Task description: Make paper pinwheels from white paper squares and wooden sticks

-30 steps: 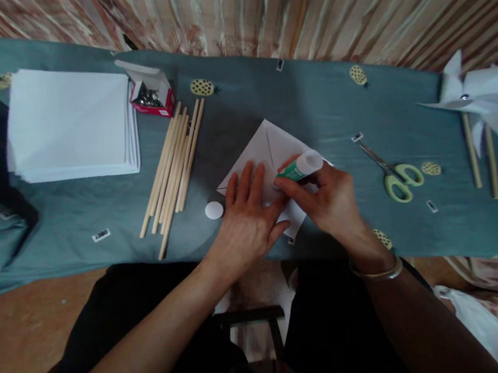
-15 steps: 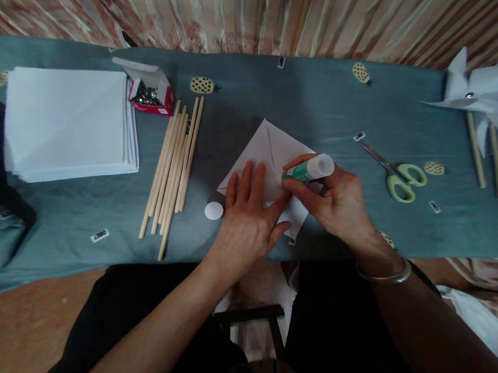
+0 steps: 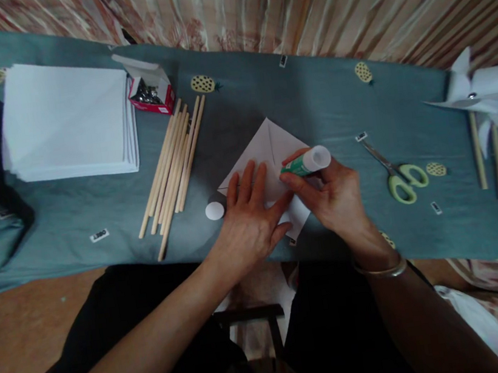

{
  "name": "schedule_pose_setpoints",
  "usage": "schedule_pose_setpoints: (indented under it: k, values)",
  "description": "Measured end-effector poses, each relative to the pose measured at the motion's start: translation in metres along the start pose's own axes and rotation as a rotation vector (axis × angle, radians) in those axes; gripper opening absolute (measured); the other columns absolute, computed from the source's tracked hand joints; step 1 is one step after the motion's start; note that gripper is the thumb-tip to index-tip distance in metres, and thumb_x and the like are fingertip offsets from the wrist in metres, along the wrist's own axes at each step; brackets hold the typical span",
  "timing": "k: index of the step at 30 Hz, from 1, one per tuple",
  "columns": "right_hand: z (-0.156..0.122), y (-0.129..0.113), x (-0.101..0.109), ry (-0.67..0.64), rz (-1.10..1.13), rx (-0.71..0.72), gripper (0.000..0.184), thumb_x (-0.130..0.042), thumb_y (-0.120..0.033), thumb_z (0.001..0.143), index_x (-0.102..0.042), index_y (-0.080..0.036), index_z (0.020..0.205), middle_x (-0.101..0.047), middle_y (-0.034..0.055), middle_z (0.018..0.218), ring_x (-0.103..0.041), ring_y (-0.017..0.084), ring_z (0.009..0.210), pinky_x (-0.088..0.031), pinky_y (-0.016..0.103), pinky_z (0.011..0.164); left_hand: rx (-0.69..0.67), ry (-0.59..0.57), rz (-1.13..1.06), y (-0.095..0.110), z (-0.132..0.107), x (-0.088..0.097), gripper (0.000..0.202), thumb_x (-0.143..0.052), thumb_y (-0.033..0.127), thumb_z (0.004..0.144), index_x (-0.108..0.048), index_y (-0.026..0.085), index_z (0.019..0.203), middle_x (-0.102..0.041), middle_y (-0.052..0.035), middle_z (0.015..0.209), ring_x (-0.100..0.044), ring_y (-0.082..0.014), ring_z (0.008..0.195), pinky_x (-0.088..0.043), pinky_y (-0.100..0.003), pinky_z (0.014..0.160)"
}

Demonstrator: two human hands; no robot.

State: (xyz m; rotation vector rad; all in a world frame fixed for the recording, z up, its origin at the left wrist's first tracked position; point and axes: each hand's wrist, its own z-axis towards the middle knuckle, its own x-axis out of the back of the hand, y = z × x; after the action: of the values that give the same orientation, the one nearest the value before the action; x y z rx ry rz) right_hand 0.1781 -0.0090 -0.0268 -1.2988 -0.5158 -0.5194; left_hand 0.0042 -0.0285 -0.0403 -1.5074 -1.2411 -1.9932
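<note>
Right hand (image 3: pixel 334 190) grips one glue stick (image 3: pixel 305 162), long axis slanting rightward from the middle of one paper square (image 3: pixel 273 168); tip hidden. Left hand (image 3: pixel 251 223) lies flat, fingers spread, on the square. Left of it: one white disc (image 3: pixel 214 210), overlapping wooden sticks (image 3: pixel 172 160), count unclear, one red box (image 3: pixel 149 106), one paper stack (image 3: pixel 65 116). Right: one pair of scissors (image 3: pixel 392 170), pinwheels (image 3: pixel 491 93) on two rods (image 3: pixel 478 150).

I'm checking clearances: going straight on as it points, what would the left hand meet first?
The left hand looks free over the white paper and cloth; the curtain would probably be first, though depth is unclear.
</note>
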Motion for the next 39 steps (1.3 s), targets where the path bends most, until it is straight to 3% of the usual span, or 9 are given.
schedule_pose_setpoints:
  k: [24, 26, 32, 36, 39]
  values:
    - [0.003, -0.001, -0.011, -0.008, 0.019, -0.024, 0.021, -0.070, -0.042, 0.083, -0.067, -0.023, 0.093, -0.072, 0.0006, 0.085, -0.068, 0.019, 0.076, -0.054, 0.035, 0.074, -0.010, 0.003, 0.020, 0.000, -0.001, -0.002, 0.057, -0.068, 0.042, 0.085, -0.053, 0.024, 0.137, -0.026, -0.0182, 0.160, -0.017, -0.0453, 0.148, -0.020, -0.065, 0.116]
    - [0.004, 0.000, -0.011, -0.024, 0.096, -0.077, 0.024, -0.071, -0.045, 0.081, -0.067, -0.023, 0.091, -0.073, 0.0007, 0.084, -0.068, 0.020, 0.077, -0.055, 0.036, 0.074, -0.009, 0.010, 0.016, -0.001, -0.001, -0.002, 0.057, -0.068, 0.043, 0.085, -0.053, 0.025, 0.137, -0.025, -0.0171, 0.161, -0.017, -0.0451, 0.148, -0.020, -0.066, 0.116]
    - [0.011, 0.011, 0.001, 0.029, 0.606, -0.322, 0.036, -0.063, -0.059, 0.082, -0.064, -0.023, 0.086, -0.073, 0.0029, 0.082, -0.067, 0.017, 0.067, -0.056, 0.032, 0.062, -0.026, 0.034, 0.001, -0.003, -0.002, -0.004, 0.052, -0.064, 0.046, 0.087, -0.056, 0.027, 0.135, -0.024, -0.0172, 0.161, -0.017, -0.0456, 0.148, -0.021, -0.068, 0.114]
    - [0.013, 0.015, 0.011, 0.021, 0.719, -0.370, 0.036, -0.055, -0.060, 0.086, -0.061, -0.024, 0.085, -0.074, 0.0047, 0.089, -0.069, 0.018, 0.074, -0.058, 0.032, 0.065, -0.061, 0.071, 0.018, -0.001, -0.004, -0.004, 0.052, -0.062, 0.047, 0.088, -0.055, 0.026, 0.135, -0.027, -0.0169, 0.160, -0.018, -0.0438, 0.148, -0.022, -0.068, 0.114]
    - [0.009, 0.013, 0.012, 0.026, 0.811, -0.409, 0.034, -0.057, -0.058, 0.085, -0.061, -0.024, 0.085, -0.074, 0.0050, 0.090, -0.069, 0.018, 0.075, -0.059, 0.031, 0.065, -0.133, 0.151, 0.032, 0.000, -0.008, 0.009, 0.051, -0.057, 0.046, 0.092, -0.054, 0.021, 0.136, -0.039, -0.0177, 0.154, -0.028, -0.0373, 0.146, -0.027, -0.061, 0.115]
